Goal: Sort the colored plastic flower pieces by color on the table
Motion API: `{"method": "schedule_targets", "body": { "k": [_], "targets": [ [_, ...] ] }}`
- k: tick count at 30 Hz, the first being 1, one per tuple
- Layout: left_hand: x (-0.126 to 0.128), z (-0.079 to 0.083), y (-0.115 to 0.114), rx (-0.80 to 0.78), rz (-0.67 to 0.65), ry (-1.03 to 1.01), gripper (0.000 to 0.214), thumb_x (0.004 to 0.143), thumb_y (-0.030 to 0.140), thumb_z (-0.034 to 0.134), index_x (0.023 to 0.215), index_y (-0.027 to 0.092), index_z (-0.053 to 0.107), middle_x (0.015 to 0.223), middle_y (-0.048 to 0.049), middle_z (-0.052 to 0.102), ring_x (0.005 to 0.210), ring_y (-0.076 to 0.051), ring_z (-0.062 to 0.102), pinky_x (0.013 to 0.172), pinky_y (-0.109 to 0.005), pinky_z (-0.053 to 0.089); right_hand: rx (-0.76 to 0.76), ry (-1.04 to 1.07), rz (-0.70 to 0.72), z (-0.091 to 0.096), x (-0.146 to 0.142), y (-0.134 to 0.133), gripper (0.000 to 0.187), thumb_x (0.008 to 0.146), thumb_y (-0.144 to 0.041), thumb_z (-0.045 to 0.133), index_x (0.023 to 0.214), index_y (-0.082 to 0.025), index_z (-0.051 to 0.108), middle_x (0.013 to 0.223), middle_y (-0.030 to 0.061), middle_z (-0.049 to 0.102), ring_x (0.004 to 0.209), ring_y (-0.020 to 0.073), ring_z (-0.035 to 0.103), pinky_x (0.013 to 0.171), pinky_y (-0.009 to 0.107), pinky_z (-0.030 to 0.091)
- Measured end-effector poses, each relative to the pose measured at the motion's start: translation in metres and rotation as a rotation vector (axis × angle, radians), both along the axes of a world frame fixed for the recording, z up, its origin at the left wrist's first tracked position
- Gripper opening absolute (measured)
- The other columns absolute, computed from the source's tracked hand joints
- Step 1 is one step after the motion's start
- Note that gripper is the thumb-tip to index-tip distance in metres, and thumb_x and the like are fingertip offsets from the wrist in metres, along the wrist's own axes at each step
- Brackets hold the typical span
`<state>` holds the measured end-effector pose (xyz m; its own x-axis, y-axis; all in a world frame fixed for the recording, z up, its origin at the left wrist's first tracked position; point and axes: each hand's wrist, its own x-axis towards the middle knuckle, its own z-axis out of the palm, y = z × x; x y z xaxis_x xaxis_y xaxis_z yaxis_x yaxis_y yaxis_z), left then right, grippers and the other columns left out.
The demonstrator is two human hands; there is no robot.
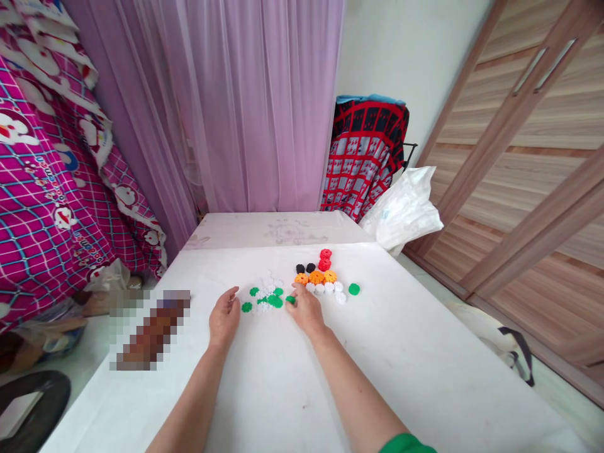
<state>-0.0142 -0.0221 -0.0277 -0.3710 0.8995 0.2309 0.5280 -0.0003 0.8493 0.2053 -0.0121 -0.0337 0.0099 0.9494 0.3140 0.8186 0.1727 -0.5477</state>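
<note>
My right hand (306, 309) pinches a small green scalloped disc (290, 300) between thumb and fingers, low over the white table (274, 390). To its left lies a loose heap of white snowflake-like discs (268, 284), with several green discs (274, 301) on and around it. On the heap's left side rests my left hand (224, 319), its fingers loosely curved and apart, nothing seen in them. Beyond my right hand are sorted groups: stacked orange discs (316, 277), white stacks (329, 287), two black stacks (301, 268) and red stacks (324, 264).
Right of the white stacks lies a single green disc (353, 289). A pixelated brownish patch (153, 330) covers something at the table's left. Behind the table hang purple curtains (264, 107). A white bag (403, 211) stands at the far right corner, beside wooden wardrobe doors (533, 163).
</note>
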Motion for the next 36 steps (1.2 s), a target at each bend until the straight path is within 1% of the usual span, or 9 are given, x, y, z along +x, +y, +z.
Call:
{"method": "schedule_targets", "body": {
  "k": [5,8,10,13,16,23,30,34,36],
  "targets": [
    [0.000,0.000,0.000,-0.011,-0.005,-0.026,0.038,0.081,0.029,0.048,0.113,0.021,0.065,0.107,-0.0063,0.070,0.090,-0.019,0.066,0.084,-0.032,0.053,0.063,0.194,-0.048,-0.014,0.026,-0.017,0.050,0.071,-0.024,0.056,0.120,-0.021,0.048,0.090,-0.0007,0.068,0.065,0.0136,0.059,0.069,0.027,0.047],
    [-0.001,0.000,-0.001,-0.010,-0.003,-0.024,0.037,0.081,0.031,0.048,0.113,0.023,0.066,0.107,-0.0055,0.070,0.090,-0.018,0.066,0.083,-0.031,0.053,0.158,0.303,-0.181,-0.008,0.069,-0.020,0.053,0.074,-0.036,0.055,0.123,-0.021,0.044,0.091,0.0002,0.068,0.064,0.0139,0.058,0.067,0.028,0.047],
    [0.000,0.001,-0.001,-0.019,-0.002,-0.010,0.037,0.081,0.032,0.048,0.113,0.023,0.066,0.106,-0.0055,0.070,0.090,-0.018,0.066,0.083,-0.031,0.053,0.209,0.341,-0.340,0.000,0.105,-0.018,0.059,0.073,-0.043,0.055,0.125,-0.019,0.042,0.093,0.0028,0.069,0.066,0.0156,0.058,0.065,0.029,0.046],
    [0.001,0.003,-0.001,-0.033,0.001,0.008,0.037,0.081,0.032,0.048,0.113,0.023,0.066,0.106,-0.0057,0.070,0.091,-0.019,0.066,0.084,-0.032,0.052,0.181,0.273,-0.506,0.011,0.151,-0.011,0.063,0.070,-0.046,0.057,0.125,-0.019,0.043,0.094,0.0029,0.069,0.066,0.0162,0.058,0.062,0.029,0.043],
    [0.002,0.004,-0.001,-0.041,-0.001,0.016,0.038,0.082,0.032,0.048,0.113,0.023,0.066,0.108,-0.0062,0.070,0.094,-0.020,0.066,0.085,-0.032,0.052,0.099,0.184,-0.513,0.014,0.171,-0.003,0.062,0.070,-0.043,0.057,0.125,-0.020,0.045,0.094,0.0005,0.069,0.065,0.0155,0.059,0.060,0.028,0.040],
    [0.000,0.001,-0.001,-0.011,-0.015,0.024,0.038,0.081,0.033,0.048,0.113,0.023,0.066,0.107,-0.0058,0.071,0.093,-0.019,0.066,0.084,-0.032,0.052,0.015,0.074,-0.474,0.008,0.171,0.008,0.058,0.073,-0.038,0.057,0.127,-0.023,0.046,0.097,-0.0016,0.070,0.071,0.0161,0.060,0.061,0.028,0.040],
    [0.001,0.003,-0.001,-0.029,-0.008,0.012,0.038,0.081,0.032,0.048,0.113,0.022,0.066,0.108,-0.0066,0.070,0.092,-0.020,0.066,0.084,-0.032,0.053,0.072,0.027,-0.457,0.008,0.172,0.002,0.050,0.073,-0.039,0.057,0.121,-0.024,0.053,0.101,-0.0002,0.069,0.073,0.0163,0.060,0.064,0.029,0.042],
    [0.001,0.003,-0.001,-0.024,0.011,-0.010,0.039,0.080,0.030,0.048,0.113,0.022,0.066,0.106,-0.0059,0.070,0.090,-0.019,0.067,0.084,-0.032,0.052,0.181,0.030,-0.400,0.010,0.150,-0.011,0.036,0.077,-0.034,0.050,0.110,-0.022,0.060,0.097,0.0014,0.067,0.072,0.0154,0.060,0.066,0.028,0.044],
    [0.001,0.002,0.000,-0.011,0.015,-0.023,0.038,0.080,0.029,0.047,0.112,0.022,0.066,0.104,-0.0054,0.071,0.088,-0.018,0.067,0.083,-0.032,0.052,0.230,0.030,-0.314,0.010,0.129,-0.018,0.029,0.080,-0.030,0.046,0.101,-0.022,0.063,0.093,0.0018,0.068,0.069,0.0145,0.059,0.067,0.027,0.045]
  ]
}}
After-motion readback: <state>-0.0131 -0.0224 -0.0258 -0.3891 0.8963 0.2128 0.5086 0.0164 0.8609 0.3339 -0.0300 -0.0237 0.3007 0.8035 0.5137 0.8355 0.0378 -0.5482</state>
